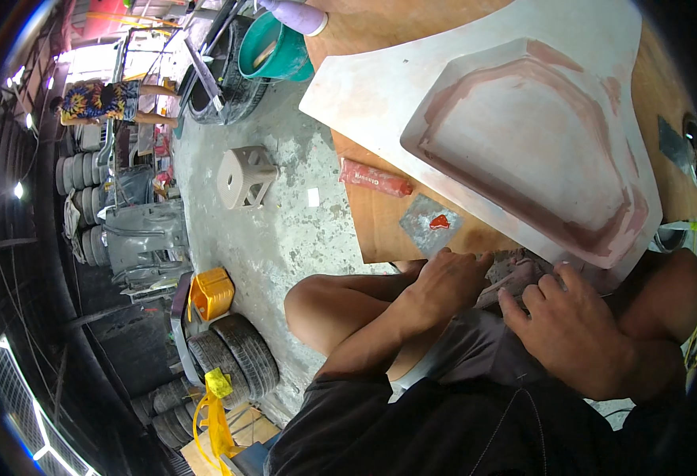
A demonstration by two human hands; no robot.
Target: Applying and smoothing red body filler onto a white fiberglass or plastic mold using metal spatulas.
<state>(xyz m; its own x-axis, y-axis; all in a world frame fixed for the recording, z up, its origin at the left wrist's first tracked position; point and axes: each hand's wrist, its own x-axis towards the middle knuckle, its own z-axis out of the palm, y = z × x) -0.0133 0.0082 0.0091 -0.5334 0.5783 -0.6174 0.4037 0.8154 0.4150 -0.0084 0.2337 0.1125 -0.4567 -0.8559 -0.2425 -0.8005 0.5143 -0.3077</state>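
A large white panel (364,91) with a deep rounded recess and pinkish-brown filler smears lies on a wooden board (376,230) before me. My left hand (451,285) is closed beside the board's near edge; its fingertips are hidden, so what they hold cannot be made out. My right hand (566,325) is by the panel's near corner, fingers bent but apart. Between the hands shows a dusty pinkish piece (517,274) of unclear kind. A red tube (375,177) lies on the board, near a square grey plate (420,225) bearing a red paste blob (440,222).
A teal bucket (294,55) and a lilac bottle (297,14) stand at the far side. Left on the concrete floor are a beige stool (244,176), a yellow container (212,293) and tires (245,353). Another person (107,101) stands far left. A second grey plate (674,144) lies at right.
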